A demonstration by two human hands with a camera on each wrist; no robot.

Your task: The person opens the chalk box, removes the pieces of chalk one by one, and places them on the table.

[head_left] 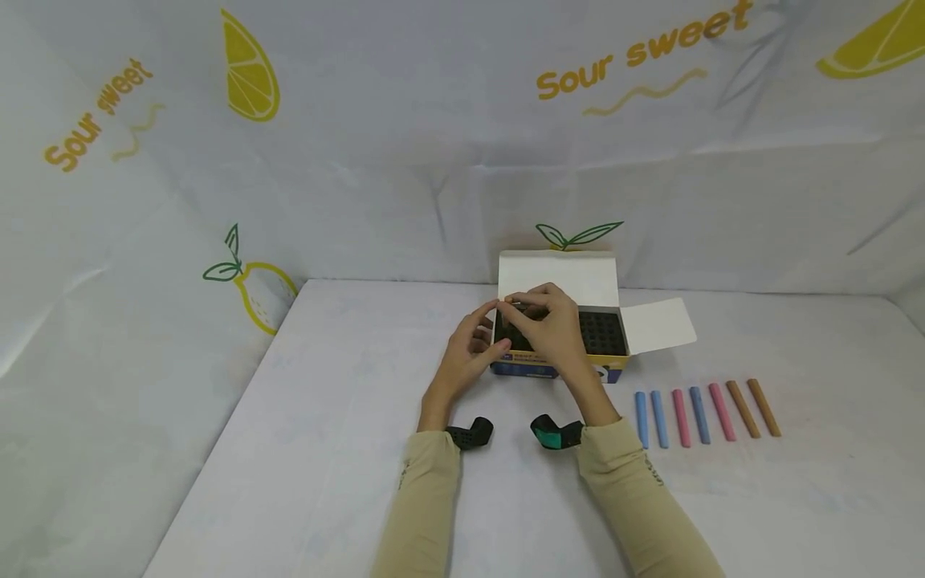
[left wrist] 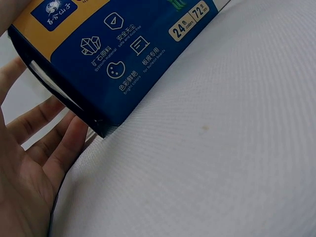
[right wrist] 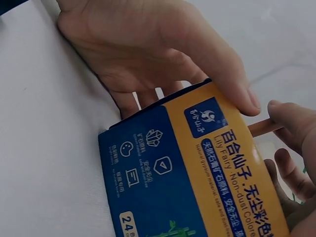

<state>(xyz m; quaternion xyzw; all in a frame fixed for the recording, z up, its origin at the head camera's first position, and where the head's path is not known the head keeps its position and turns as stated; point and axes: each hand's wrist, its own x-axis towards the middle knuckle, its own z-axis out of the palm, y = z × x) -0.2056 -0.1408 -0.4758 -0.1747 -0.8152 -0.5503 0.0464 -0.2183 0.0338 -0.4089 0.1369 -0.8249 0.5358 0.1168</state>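
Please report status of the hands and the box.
Right hand pinching orange-brown chalk stick at box. Left hand gripping box's left end. Lid raised; no obstruction visible.

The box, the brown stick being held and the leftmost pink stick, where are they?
Box (right wrist: 183, 168): right wrist view, on its printed side.
Brown stick (right wrist: 261, 128): right wrist view, on the short bit showing.
Leftmost pink stick (head_left: 682, 418): head view, halfway along it.

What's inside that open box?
A black holder with rows of holes shows at right. The right hand, pinching a brown stick, hides the middle; the stick's lower end is hidden too.
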